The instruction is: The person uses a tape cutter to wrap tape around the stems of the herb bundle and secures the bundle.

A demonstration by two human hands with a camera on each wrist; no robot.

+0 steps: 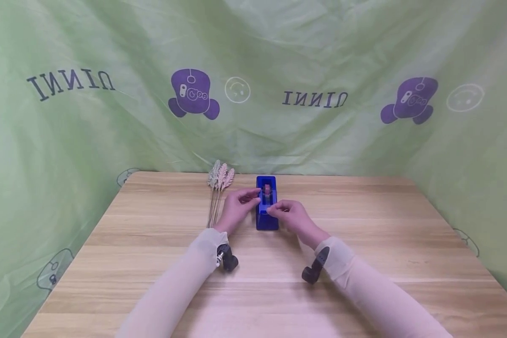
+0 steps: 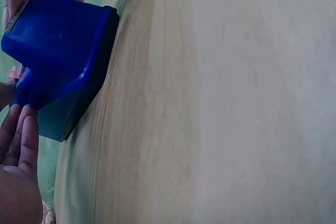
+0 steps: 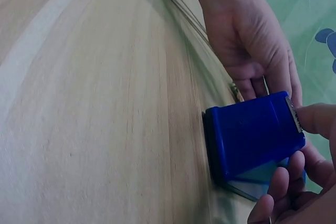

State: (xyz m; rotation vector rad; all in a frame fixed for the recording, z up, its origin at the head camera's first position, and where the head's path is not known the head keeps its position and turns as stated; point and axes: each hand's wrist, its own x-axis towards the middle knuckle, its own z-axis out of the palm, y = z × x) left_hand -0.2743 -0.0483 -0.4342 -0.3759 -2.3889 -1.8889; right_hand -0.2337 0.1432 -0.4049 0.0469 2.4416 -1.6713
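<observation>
A blue tape dispenser (image 1: 262,220) stands on the table between both hands, a small reddish roll (image 1: 267,189) in its hollow. My left hand (image 1: 235,206) is at its left side. In the left wrist view, that hand's fairly straight fingers (image 2: 29,140) lie against the dispenser's side wall, and another fingertip reaches over the top near the roll. My right hand (image 1: 295,217) pinches at the dispenser's near end. In the right wrist view its thumb (image 3: 317,118) presses at the serrated cutter (image 3: 294,115), other fingers curled beside the wall. I cannot tell whether a tape end is between them.
Several artificial stems with pale green and pink heads (image 1: 222,176) lie left of the dispenser, partly behind the left hand. The wooden table (image 1: 363,225) ends at a green printed curtain (image 1: 262,136) at the back and sides. A black camera mount (image 1: 317,266) sits on each wrist.
</observation>
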